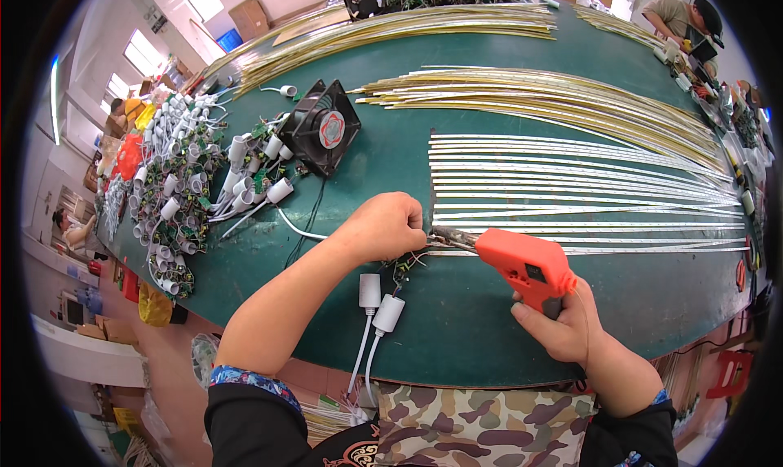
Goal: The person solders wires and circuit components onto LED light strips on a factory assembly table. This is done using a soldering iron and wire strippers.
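My right hand (568, 327) grips an orange soldering gun (518, 259), its metal tip pointing left at the end of one thin light strip. Close to that tip, my left hand (390, 226) is closed in a pinch; what it holds is hidden by the fingers. Just below the left hand lies a small circuit board (401, 268) with thin wires. Two white cylindrical caps (369, 291) with white cables hang toward the table's near edge. Narrow light strips (571, 167) lie side by side to the right, their left ends roughly lined up.
A black fan (325, 129) stands left of centre, beside a heap of white caps with circuit boards (175, 185). Bundles of yellowish strips (538, 93) lie farther back on the green table (391, 145). Another person (681, 28) works at the far right.
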Demonstrator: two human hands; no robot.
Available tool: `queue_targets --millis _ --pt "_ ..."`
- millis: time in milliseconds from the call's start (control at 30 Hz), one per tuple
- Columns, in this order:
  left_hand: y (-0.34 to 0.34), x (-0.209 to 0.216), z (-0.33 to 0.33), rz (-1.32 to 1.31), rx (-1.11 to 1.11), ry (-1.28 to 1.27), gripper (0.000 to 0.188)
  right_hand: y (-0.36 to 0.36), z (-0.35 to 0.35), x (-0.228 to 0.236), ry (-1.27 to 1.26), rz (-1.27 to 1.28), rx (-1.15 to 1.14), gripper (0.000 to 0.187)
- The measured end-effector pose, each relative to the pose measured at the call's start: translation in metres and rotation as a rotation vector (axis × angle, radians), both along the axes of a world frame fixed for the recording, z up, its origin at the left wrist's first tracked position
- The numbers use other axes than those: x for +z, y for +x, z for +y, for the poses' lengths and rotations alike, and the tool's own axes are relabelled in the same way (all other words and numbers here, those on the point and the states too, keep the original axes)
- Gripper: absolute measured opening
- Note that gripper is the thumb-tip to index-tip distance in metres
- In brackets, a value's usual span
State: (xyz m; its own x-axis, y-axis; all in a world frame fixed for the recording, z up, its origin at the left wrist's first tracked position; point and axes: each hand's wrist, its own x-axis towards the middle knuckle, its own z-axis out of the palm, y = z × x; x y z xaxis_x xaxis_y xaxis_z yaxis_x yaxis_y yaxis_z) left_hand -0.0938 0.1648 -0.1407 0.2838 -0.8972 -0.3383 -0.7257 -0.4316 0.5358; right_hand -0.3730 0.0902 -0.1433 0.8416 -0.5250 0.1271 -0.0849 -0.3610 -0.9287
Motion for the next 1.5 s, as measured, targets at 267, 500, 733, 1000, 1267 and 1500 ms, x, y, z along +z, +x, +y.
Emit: queue_targets --millis 267,500,733,1000,1267,1500 --pt "0.000 0.001 -0.001 -0.020 -0.010 0.012 0.014 -0.004 -0.001 -0.001 0.124 0.003 -0.030 0.031" --pt "-0.003 0.005 -0.002 -0.027 0.007 0.041 0.013 -0.006 -0.003 -0.003 0.023 -0.033 -0.039 0.033" --pt "-0.004 0.008 -0.003 -0.039 0.006 0.062 0.012 -0.008 -0.004 0.000 0.067 -0.047 -0.039 0.035" --pt "0.004 0.008 0.012 0.039 -0.059 -0.080 0.016 -0.012 -0.010 -0.001 0.010 -0.100 -0.057 0.035" --pt "0.006 0.014 0.023 0.103 -0.314 -0.113 0.015 -0.014 -0.009 0.007 0.181 -0.036 -0.055 0.033" --pt "0.014 0.010 0.024 0.155 -0.368 -0.168 0.012 -0.012 -0.008 0.003 0.157 -0.060 -0.086 0.031"
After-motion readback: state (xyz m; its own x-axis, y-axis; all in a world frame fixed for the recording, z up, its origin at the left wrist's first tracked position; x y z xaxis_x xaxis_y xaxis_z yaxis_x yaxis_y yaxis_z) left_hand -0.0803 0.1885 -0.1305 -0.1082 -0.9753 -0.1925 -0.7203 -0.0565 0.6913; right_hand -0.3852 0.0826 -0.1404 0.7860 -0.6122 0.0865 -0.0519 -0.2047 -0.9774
